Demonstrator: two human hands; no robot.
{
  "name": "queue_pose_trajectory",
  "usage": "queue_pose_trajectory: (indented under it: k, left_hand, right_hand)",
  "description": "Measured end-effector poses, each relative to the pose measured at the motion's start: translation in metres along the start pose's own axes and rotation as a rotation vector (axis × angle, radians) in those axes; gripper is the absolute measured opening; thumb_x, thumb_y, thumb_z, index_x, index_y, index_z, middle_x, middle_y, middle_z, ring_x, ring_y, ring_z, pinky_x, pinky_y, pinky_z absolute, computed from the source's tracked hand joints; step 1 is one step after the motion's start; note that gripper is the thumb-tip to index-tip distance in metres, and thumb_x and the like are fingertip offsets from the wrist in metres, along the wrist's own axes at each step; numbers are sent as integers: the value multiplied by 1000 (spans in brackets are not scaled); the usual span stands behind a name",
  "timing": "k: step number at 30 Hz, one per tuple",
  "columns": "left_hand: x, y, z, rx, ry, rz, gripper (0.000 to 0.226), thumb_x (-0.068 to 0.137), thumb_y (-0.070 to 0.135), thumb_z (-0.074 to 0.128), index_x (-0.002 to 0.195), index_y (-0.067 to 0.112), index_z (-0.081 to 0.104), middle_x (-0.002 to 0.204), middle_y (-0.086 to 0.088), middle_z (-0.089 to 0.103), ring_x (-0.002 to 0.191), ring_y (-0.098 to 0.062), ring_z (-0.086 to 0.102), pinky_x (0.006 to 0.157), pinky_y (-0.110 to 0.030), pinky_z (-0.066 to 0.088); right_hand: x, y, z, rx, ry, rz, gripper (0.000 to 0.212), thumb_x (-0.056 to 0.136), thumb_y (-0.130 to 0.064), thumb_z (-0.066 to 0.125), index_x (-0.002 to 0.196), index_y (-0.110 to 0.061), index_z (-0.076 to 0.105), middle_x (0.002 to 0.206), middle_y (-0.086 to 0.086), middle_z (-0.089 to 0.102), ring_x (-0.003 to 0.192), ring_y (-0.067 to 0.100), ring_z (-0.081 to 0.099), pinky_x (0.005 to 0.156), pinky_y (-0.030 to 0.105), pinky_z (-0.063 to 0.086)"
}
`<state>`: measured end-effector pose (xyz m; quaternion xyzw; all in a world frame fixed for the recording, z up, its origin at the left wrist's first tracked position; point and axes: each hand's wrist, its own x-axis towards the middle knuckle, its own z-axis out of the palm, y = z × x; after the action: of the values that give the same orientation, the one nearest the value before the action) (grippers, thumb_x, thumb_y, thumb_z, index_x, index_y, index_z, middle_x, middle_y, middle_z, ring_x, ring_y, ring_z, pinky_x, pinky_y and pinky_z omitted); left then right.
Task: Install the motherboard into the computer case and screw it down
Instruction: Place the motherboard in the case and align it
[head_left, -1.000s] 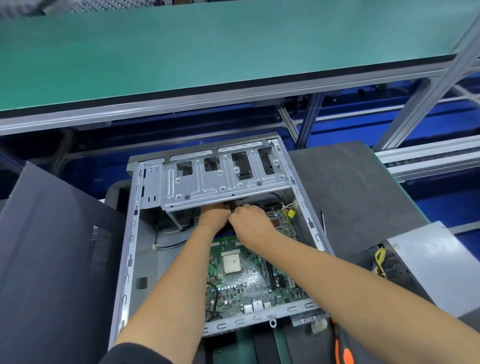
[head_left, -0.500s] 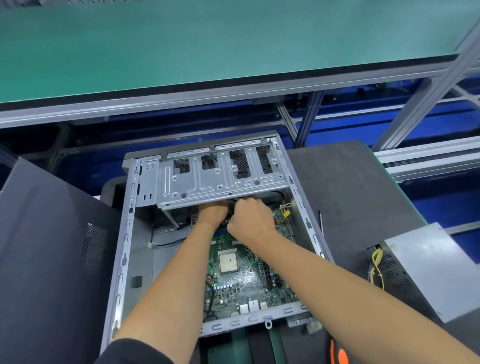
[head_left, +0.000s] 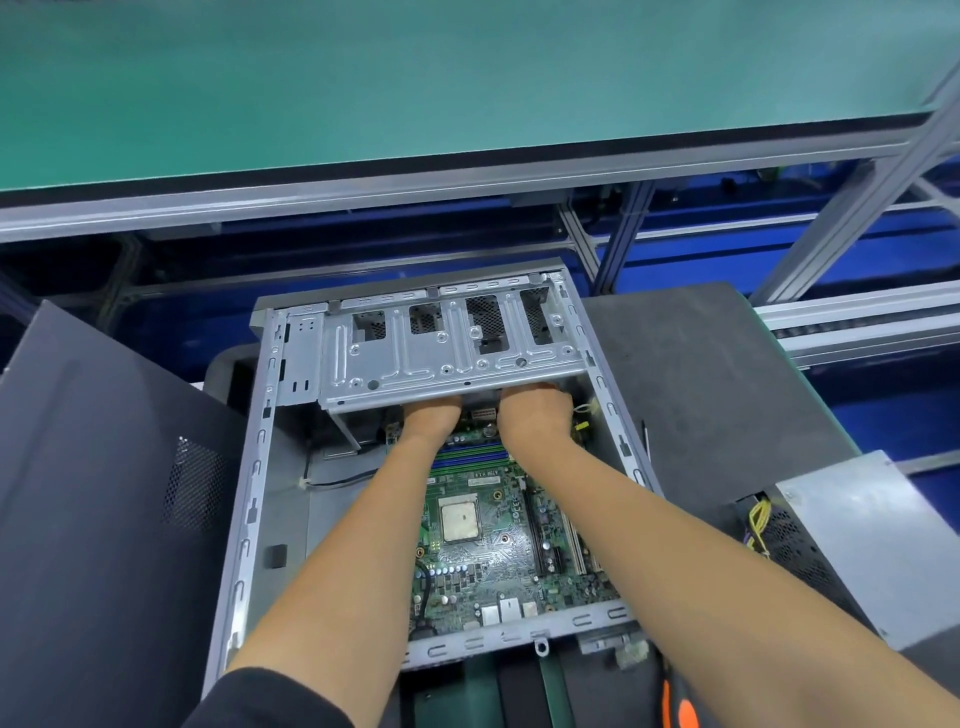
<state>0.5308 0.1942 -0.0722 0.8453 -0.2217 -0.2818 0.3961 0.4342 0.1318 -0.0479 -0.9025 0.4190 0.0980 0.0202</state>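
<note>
Head view: left hand (head_left: 431, 415) and right hand (head_left: 535, 415) reach under the drive cage (head_left: 447, 358), above the motherboard (head_left: 483, 540) in the case (head_left: 249, 499); fingers hidden, grip unclear.

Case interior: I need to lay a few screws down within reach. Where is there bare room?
Free: the grey case floor between its left wall and the motherboard, and the dark mat right of the case, behind the power supply. Crowded: under the drive cage, where both hands reach.
</note>
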Motion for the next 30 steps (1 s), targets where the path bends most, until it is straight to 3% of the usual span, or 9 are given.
queue_pose_trajectory:
  k: [3,9,12,15,18,22,24,27,30]
  left_hand:
    - [-3,2,2,19,-22,5,14,99,10,38,99,11,52,96,-6,48,89,-20,42,83,-28,33]
    - [-4,1,5,75,-40,-6,31,97,8,36,68,20,36,71,-2,40,69,-18,35,69,-29,31]
    - [-4,2,4,23,-51,33,19,98,11,37,83,18,47,86,-1,48,79,-18,43,77,-28,34]
    - [-5,0,1,33,-74,57,12,99,16,37,97,20,47,95,2,49,90,-19,44,83,-29,32]
    - [-3,-5,-3,157,-74,76,14,98,12,37,89,15,47,79,2,47,83,-20,43,77,-28,32]
    - [-2,-15,-10,219,-96,-108,29,96,21,45,68,21,40,70,-1,44,72,-20,43,65,-24,32]
    - [-3,-17,-15,208,-82,-167,33,94,36,52,65,25,40,80,4,54,84,-18,52,71,-22,38]
    - [-3,-13,-13,308,-130,39,16,94,38,47,97,28,58,123,0,61,115,-23,52,96,-28,37]
    - [-3,-12,-10,424,-120,105,35,95,44,42,121,27,57,130,-3,58,115,-27,52,96,-32,40]
  right_hand:
    - [3,-1,1,-31,-40,4,9,86,-12,59,92,-19,60,104,4,66,91,25,57,70,32,38]
    - [13,-5,6,135,-65,135,30,88,-24,57,118,-20,60,129,6,57,120,29,49,93,37,42]
    - [18,-8,7,337,-46,236,33,93,-25,52,124,-17,59,134,9,55,126,31,46,111,44,30]
    - [19,-12,8,449,-118,313,51,95,-27,51,142,-11,43,154,15,28,143,32,21,118,45,7]
    - [20,-12,7,554,-147,407,50,95,-26,51,139,-2,43,150,18,35,140,32,27,119,42,13]
    - [18,-12,5,778,-55,515,52,93,-19,58,137,3,42,146,17,40,134,28,38,106,24,30]
    - [16,-12,4,854,29,541,46,90,-12,60,133,0,48,141,16,46,128,28,44,99,24,39]
    - [12,-11,2,924,116,544,15,88,-5,60,103,-5,64,110,12,66,91,25,59,71,26,44]
    - [8,-10,0,991,133,565,11,87,-5,62,98,-6,63,103,12,67,79,23,55,68,28,46]
